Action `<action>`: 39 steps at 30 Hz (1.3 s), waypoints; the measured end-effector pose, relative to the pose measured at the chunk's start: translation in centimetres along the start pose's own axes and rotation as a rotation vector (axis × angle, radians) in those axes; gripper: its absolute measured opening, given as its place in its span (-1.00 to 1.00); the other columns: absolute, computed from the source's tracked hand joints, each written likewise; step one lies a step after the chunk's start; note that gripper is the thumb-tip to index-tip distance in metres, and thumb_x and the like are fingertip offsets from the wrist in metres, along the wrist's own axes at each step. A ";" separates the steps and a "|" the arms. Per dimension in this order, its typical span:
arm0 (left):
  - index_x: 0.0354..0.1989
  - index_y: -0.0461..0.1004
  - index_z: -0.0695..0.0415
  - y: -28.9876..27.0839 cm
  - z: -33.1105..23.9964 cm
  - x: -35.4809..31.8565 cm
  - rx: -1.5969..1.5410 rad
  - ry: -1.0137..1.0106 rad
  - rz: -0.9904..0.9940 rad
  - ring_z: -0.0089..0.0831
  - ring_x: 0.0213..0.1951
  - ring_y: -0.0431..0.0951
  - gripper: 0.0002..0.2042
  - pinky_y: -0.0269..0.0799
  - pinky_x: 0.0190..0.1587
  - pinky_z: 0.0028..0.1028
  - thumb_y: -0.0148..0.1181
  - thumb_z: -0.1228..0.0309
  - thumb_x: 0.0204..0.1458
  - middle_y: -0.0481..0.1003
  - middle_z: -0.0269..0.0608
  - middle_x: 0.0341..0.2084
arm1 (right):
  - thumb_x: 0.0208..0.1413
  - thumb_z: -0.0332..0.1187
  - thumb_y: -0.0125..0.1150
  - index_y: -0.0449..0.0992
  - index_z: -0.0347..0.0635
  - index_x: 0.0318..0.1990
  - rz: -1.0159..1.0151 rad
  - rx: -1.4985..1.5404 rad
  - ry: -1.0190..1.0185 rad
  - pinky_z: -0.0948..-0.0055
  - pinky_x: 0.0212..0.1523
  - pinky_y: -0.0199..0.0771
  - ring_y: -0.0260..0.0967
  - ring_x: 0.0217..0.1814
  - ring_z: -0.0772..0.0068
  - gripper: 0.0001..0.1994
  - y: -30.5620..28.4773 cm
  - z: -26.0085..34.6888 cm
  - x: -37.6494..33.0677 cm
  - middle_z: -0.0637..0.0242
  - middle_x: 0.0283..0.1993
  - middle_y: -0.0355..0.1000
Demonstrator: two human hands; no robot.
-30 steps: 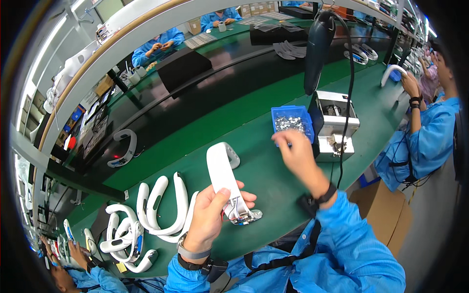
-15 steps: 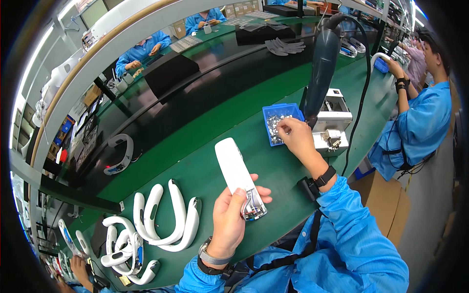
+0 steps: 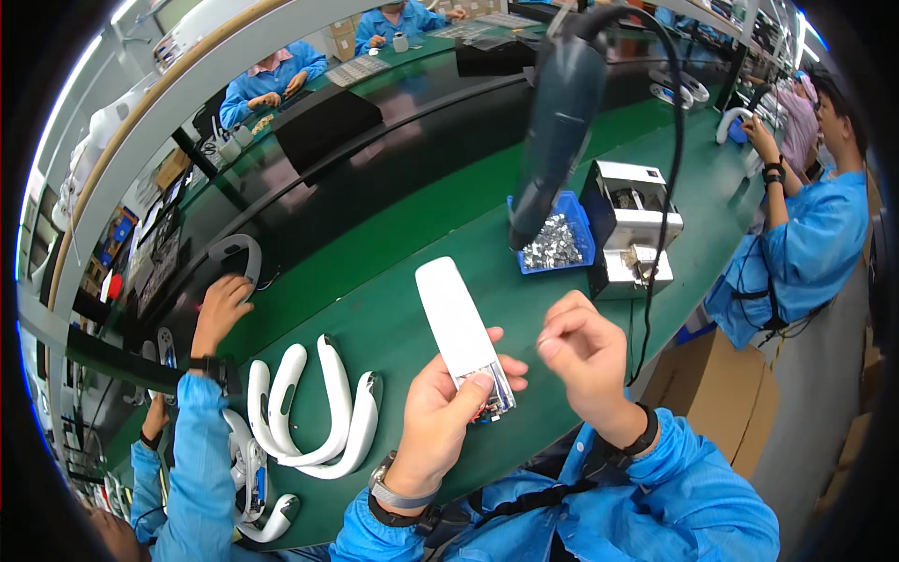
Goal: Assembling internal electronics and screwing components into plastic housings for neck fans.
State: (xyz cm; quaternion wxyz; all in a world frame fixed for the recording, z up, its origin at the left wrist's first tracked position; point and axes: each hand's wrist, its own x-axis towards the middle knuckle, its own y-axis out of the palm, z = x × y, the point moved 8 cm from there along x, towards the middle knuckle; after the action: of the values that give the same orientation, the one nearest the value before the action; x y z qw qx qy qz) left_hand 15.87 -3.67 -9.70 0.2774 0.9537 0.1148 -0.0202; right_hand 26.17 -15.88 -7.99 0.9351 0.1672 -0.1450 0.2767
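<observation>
My left hand (image 3: pixel 436 409) holds a long white plastic housing (image 3: pixel 456 317) from below, thumb on its near end. Wires and small electronic parts (image 3: pixel 493 401) lie exposed at that end. To the right of the housing and apart from it is my right hand (image 3: pixel 588 363), with thumb and fingertips pinched together. Whatever may be between those fingertips is too small to make out. Beyond my hands a blue bin (image 3: pixel 558 269) contains many small shiny metal pieces (image 3: pixel 554 242). A dark powered screwdriver (image 3: pixel 565 112) hangs with its tip over the bin's left edge.
A silver-and-black machine (image 3: pixel 635 229) stands right of the bin. Several white U-shaped housings (image 3: pixel 351 412) lie at left. A co-worker's hand (image 3: pixel 223 304) reaches by a curved white part (image 3: pixel 251 258). Another person (image 3: pixel 810 225) works at right, near a cardboard box (image 3: pixel 716 393).
My right hand has come back from the blue bin toward the housing, still pinched. The screwdriver has swung left. A co-worker's arm has reached in from the left.
</observation>
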 end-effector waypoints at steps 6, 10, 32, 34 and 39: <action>0.30 0.23 0.33 0.4 0.4 0.1 0.066 0.044 -0.016 -0.39 -0.02 0.57 -0.50 0.49 0.03 -0.43 0.16 0.50 0.19 0.54 -0.08 -0.07 | -0.04 -0.52 0.35 0.61 -0.23 -0.35 0.183 -0.247 -0.058 0.46 -0.01 0.39 0.36 -0.09 0.42 -0.92 3.9 1.9 0.5 0.27 -0.13 0.31; 0.30 0.21 0.34 1.0 0.4 0.3 0.075 0.083 -0.046 -0.35 -0.04 0.58 -0.48 0.50 0.01 -0.40 0.15 0.45 0.19 0.54 -0.04 -0.11 | -0.08 -0.48 0.37 0.61 -0.21 -0.37 0.104 -0.307 -0.027 0.38 0.05 0.36 0.34 0.00 0.36 -0.91 2.9 1.4 -0.1 0.21 -0.09 0.30; 0.09 0.34 0.37 0.8 0.2 0.2 0.234 0.179 -0.056 -0.35 -0.13 0.62 -0.70 0.54 -0.06 -0.42 -0.18 0.39 0.37 0.58 0.06 -0.13 | -0.33 -0.52 0.33 0.65 0.02 -0.30 0.425 -0.684 -0.746 0.15 -0.07 0.44 0.37 -0.05 0.11 -0.69 3.2 5.8 -0.2 0.23 -0.03 0.45; 0.10 0.33 0.37 0.7 0.1 0.3 0.217 0.178 -0.042 -0.31 -0.17 0.63 -0.69 0.56 -0.09 -0.39 -0.18 0.39 0.37 0.58 0.09 -0.14 | -0.33 -0.53 0.31 0.66 0.01 -0.30 0.460 -0.684 -0.751 0.15 -0.08 0.44 0.37 -0.06 0.10 -0.68 2.8 5.9 -0.1 0.22 -0.03 0.46; 0.07 0.33 0.37 0.0 -0.7 0.2 0.267 0.040 -0.072 -0.23 -0.20 0.65 -0.67 0.59 -0.13 -0.36 -0.17 0.34 0.36 0.58 0.16 -0.18 | -0.17 -0.58 0.17 0.61 -0.15 -0.08 0.065 -0.697 -0.774 0.10 0.06 0.40 0.39 0.04 0.12 -0.60 -2.3 6.9 1.8 0.12 0.06 0.45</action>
State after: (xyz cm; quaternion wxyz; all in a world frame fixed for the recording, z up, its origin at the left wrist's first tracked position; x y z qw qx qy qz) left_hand 16.03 -3.20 -9.12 0.1448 0.9776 0.1505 -0.0261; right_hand 27.71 -19.53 -1.63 0.8041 -0.0685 -0.5689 0.1586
